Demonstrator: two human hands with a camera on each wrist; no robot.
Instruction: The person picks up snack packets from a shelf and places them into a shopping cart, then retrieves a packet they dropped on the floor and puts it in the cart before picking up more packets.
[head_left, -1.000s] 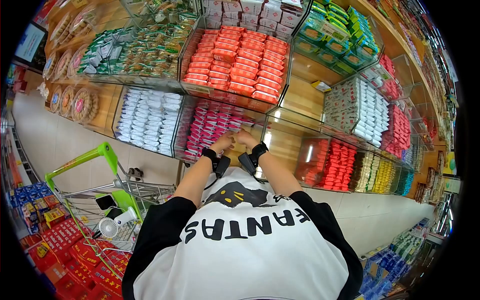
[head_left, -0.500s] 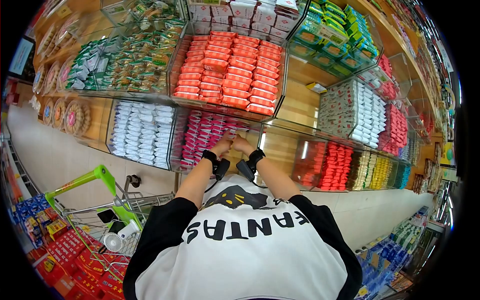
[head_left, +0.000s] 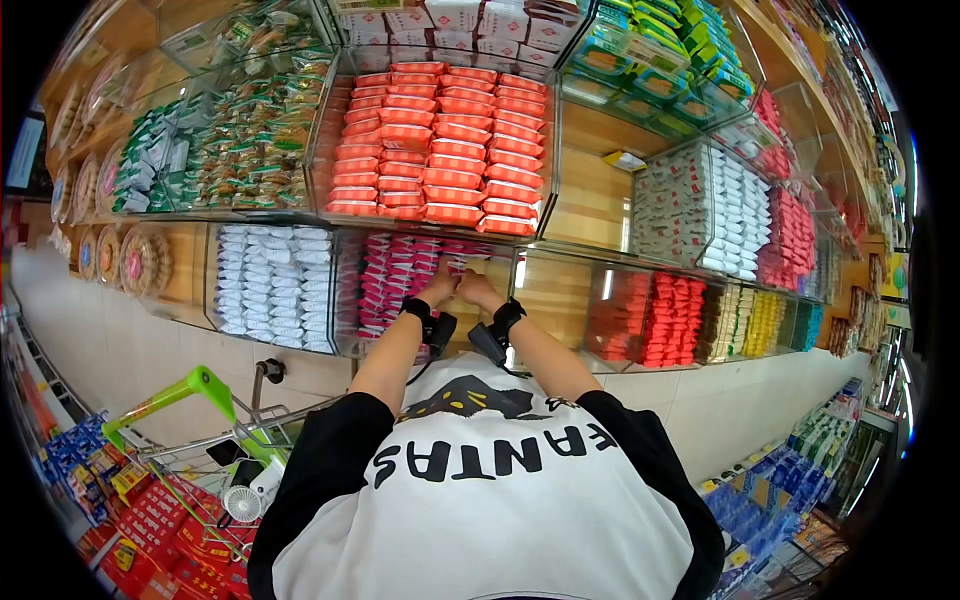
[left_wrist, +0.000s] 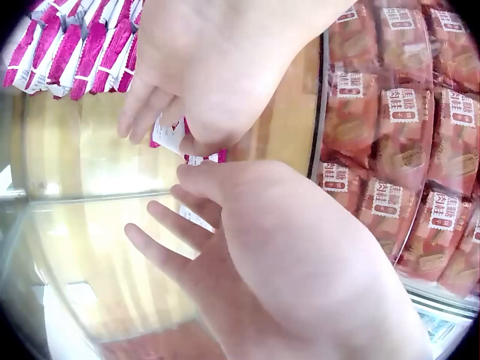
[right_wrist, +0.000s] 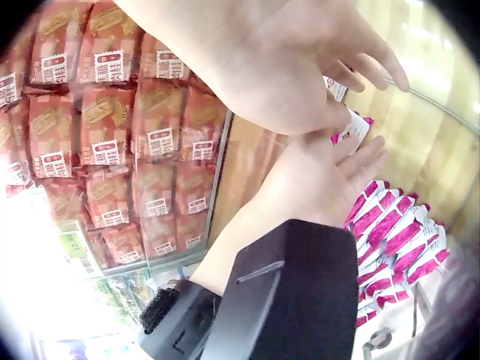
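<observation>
Over a clear bin holding rows of magenta-and-white packets point(head_left: 385, 285), the left hand point(head_left: 437, 291) and right hand point(head_left: 478, 289) meet at the fingertips. In the left wrist view, the left hand point(left_wrist: 210, 75) pinches a small magenta-and-white packet point(left_wrist: 171, 136), its other fingers extended. Just below, the right hand point(left_wrist: 277, 262) has its thumb against the packet's edge, other fingers spread; white wrapping shows between them. From the right wrist view, the packet point(right_wrist: 355, 132) lies between the right hand point(right_wrist: 277, 60) and left hand point(right_wrist: 307, 176); fingertips partly hide it.
Behind a clear divider stand orange-red packets point(head_left: 460, 150). White packets point(head_left: 275, 285) fill the bin on the left; red packets point(head_left: 675, 318) lie to the right. A green-handled cart point(head_left: 170, 400) with a small fan stands at the lower left. Round clear tubs point(head_left: 145, 262) line the left.
The shelves and cart have shifted in the head view. Both hands stay close together over the magenta packets, with slight finger movement.
</observation>
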